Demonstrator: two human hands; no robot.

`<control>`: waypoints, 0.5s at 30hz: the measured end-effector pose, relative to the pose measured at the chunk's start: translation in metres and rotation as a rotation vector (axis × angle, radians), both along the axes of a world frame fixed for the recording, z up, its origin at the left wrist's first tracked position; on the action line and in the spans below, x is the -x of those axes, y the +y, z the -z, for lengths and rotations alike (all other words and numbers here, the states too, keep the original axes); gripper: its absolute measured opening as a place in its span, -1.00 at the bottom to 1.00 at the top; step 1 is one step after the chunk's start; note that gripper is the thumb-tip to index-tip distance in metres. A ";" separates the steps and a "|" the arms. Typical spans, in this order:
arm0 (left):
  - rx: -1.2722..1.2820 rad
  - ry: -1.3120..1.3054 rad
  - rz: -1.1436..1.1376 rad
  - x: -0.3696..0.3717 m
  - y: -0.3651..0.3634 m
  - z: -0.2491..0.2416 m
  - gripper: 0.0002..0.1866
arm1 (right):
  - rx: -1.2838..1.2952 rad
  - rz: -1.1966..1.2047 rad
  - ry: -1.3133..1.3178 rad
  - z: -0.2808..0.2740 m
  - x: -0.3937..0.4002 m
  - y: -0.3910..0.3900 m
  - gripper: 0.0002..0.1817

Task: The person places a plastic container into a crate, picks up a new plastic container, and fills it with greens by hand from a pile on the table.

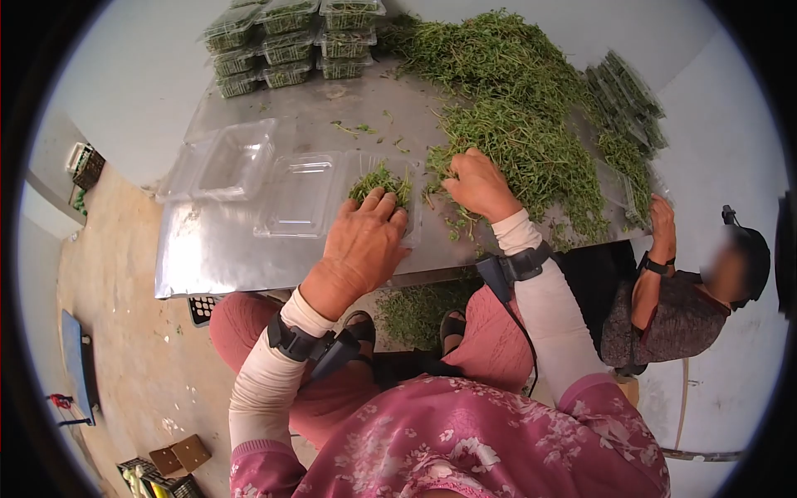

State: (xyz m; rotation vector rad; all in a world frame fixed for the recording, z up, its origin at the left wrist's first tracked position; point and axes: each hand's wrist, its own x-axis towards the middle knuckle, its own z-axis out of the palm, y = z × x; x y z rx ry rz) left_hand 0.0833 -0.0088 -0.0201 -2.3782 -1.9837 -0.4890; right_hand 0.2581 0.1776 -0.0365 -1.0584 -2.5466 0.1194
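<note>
My left hand (365,241) lies over an open clear plastic box, its fingers spread on a small heap of green sprigs (383,184). The lid (300,191) of that box lies flat to its left. At the left edge of the big green pile (523,124), my right hand (481,184) has its fingers bent together among the stems; what they hold is too small to make out. Another clear box (237,162), open and without greens, rests farther left on the metal table (216,249).
Filled, closed boxes (289,46) stand stacked at the back left, and more (627,100) at the right. A co-worker in a black cap (751,261) sits at the right, one hand by the table edge. Crates (158,477) are on the floor.
</note>
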 end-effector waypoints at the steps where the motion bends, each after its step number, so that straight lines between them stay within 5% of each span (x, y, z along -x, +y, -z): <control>1: 0.003 0.003 -0.001 0.000 0.000 0.000 -0.50 | -0.014 -0.040 0.030 0.006 0.000 0.009 -0.73; 9: -0.047 0.031 0.014 0.002 -0.003 0.002 -0.47 | 0.472 0.032 0.455 -0.029 -0.010 0.019 -0.72; 15: -0.148 0.014 0.016 0.002 -0.012 -0.010 -0.36 | 0.630 -0.014 0.521 -0.042 -0.008 0.006 -0.73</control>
